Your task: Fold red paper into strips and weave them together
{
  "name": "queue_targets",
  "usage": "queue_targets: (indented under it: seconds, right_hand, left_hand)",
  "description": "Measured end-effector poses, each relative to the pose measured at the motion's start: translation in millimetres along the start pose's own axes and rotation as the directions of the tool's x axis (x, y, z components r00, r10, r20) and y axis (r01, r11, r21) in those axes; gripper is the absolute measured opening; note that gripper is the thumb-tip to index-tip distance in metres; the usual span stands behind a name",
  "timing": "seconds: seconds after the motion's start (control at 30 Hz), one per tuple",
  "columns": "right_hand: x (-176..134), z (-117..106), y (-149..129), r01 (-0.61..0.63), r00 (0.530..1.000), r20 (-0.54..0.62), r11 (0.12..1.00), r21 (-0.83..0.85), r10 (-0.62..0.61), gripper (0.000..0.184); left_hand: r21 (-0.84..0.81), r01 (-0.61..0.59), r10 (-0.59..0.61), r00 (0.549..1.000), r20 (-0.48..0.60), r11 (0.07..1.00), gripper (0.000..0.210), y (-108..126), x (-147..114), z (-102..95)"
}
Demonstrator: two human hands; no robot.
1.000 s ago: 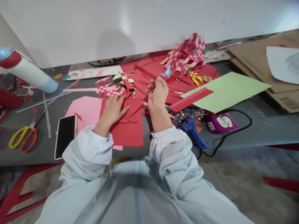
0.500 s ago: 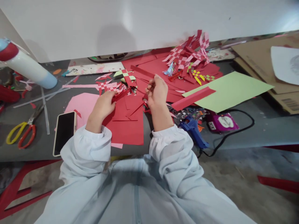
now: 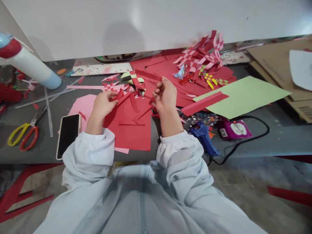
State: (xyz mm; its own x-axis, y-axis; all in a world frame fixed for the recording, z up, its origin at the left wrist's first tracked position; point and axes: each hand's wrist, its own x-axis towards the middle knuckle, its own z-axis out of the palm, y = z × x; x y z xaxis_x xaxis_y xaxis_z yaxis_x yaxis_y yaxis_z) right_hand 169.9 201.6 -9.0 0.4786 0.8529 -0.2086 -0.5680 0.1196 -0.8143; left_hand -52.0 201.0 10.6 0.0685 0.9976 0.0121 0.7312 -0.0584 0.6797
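My left hand [image 3: 103, 104] is closed on red paper strips [image 3: 123, 98], pinched between thumb and fingers above a red paper sheet [image 3: 136, 138]. My right hand [image 3: 166, 94] grips one end of a long red paper strip [image 3: 147, 75] that reaches out to the left. Its fingers are curled, and their tips are partly hidden. Beyond the hands lies a woven checkered paper piece [image 3: 133, 77] in red and green, among cut scraps. Pink paper [image 3: 84, 102] shows beside my left wrist.
Scissors [image 3: 31, 125] and a phone [image 3: 69, 135] lie at left, near a white bottle [image 3: 31, 63]. At right are a blue glue gun [image 3: 203, 138], a purple power block [image 3: 234, 128] with a black cord, and a green sheet [image 3: 246, 97]. Woven strips [image 3: 200, 53] are heaped behind.
My left hand has shifted slightly left, and the red strips in it have lifted and spread. My right hand still holds its strip, nearly in the same place. The view has turned a little.
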Motion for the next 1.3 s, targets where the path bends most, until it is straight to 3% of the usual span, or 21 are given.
queue_targets:
  seconds: [0.23, 0.6, 0.77, 0.9, 1.1, 1.3]
  right_hand:
    - [-5, 1, -6, -0.031, 0.999, 0.038, 1.0, -0.007, 0.031, 0.019]
    - [-6, 0, -11, -0.082, 0.987, 0.13, 0.991, -0.102, 0.095, 0.029]
    - [-14, 4, -14, -0.189, 0.955, 0.205, 0.972, -0.141, 0.216, 0.028]
    - [-21, 8, -15, -0.252, 0.907, 0.249, 0.911, -0.326, 0.34, 0.032]
    - [-20, 4, -8, -0.08, 0.902, 0.317, 0.836, -0.543, 0.293, 0.03]
    - [-14, -3, 5, 0.166, 0.928, 0.351, 0.707, -0.688, 0.124, 0.016]
  left_hand:
    - [-0.167, 0.052, -0.048, 0.998, 0.032, 0.985, 0.036, -8, 3, 2.7]
    - [-0.202, 0.052, -0.051, 0.999, 0.01, 0.978, 0.038, -11, 2, 3.7]
    - [-0.235, 0.113, -0.108, 0.993, 0.038, 0.965, 0.032, -7, 0, 2.2]
    - [-0.249, 0.173, -0.163, 0.985, 0.064, 0.953, 0.016, -3, -1, 2.1]
    - [-0.337, 0.197, -0.181, 0.98, 0.079, 0.92, 0.009, -1, -2, 3.2]
    - [-0.376, 0.188, -0.169, 0.982, 0.081, 0.907, 0.011, -1, -1, 5.2]
